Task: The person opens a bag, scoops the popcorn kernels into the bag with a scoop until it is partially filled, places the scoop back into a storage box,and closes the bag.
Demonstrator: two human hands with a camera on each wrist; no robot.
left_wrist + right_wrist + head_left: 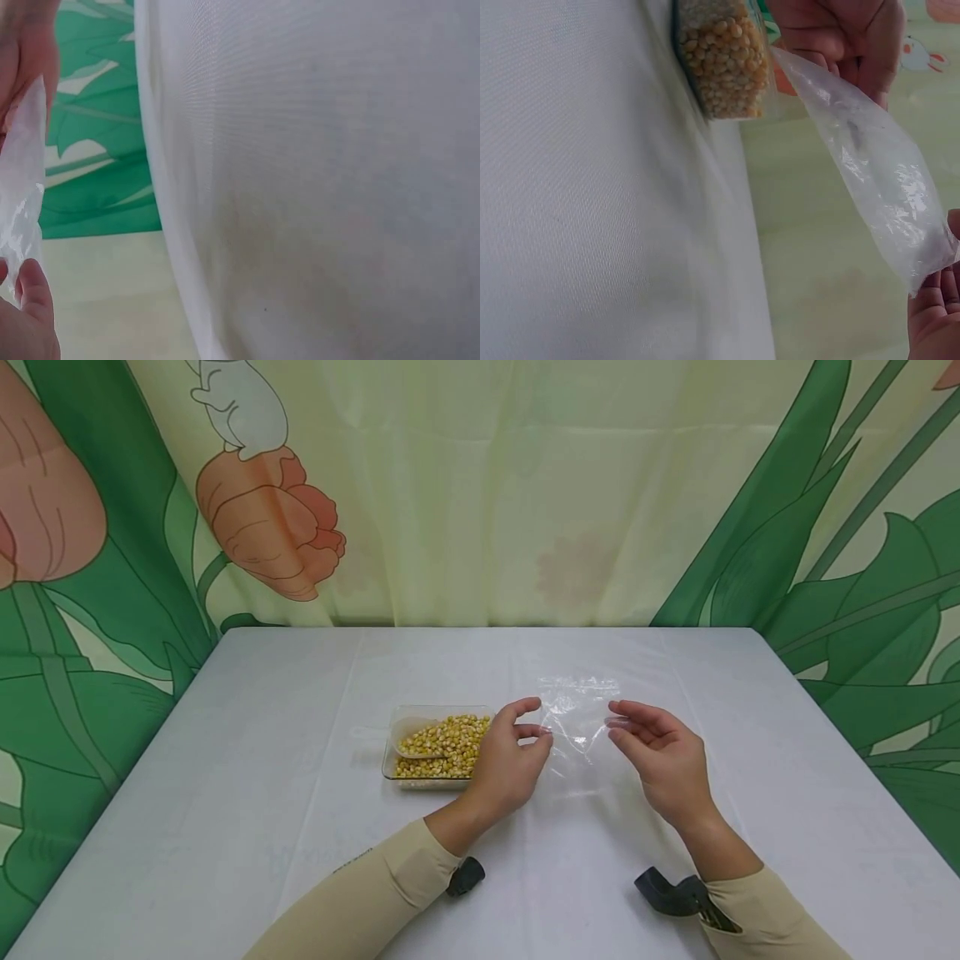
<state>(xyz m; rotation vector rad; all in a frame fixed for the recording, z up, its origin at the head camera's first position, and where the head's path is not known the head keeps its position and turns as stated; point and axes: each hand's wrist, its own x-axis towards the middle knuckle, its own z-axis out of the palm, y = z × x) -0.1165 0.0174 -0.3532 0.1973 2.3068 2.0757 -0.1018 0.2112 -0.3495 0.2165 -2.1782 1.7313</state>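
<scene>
Between both hands a clear zip-top plastic bag (576, 714) is held up over the table, its zip strip at the top. My left hand (512, 760) pinches the bag's left side between thumb and fingers. On the opposite side my right hand (667, 768) pinches it the same way. In the right wrist view the bag (877, 176) stretches as a slack sheet from one hand to the other. Just left of my left hand stands a clear rectangular container (427, 783) of yellow corn kernels (457, 743), partly hidden by that hand. A translucent scoop (408, 731) lies in the kernels.
A white cloth covers the table (225, 760). Behind its far edge hangs a curtain (465, 510) printed with flowers and leaves. Dark wrist-worn devices (671, 893) sit below the beige sleeves (375, 885), close over the cloth.
</scene>
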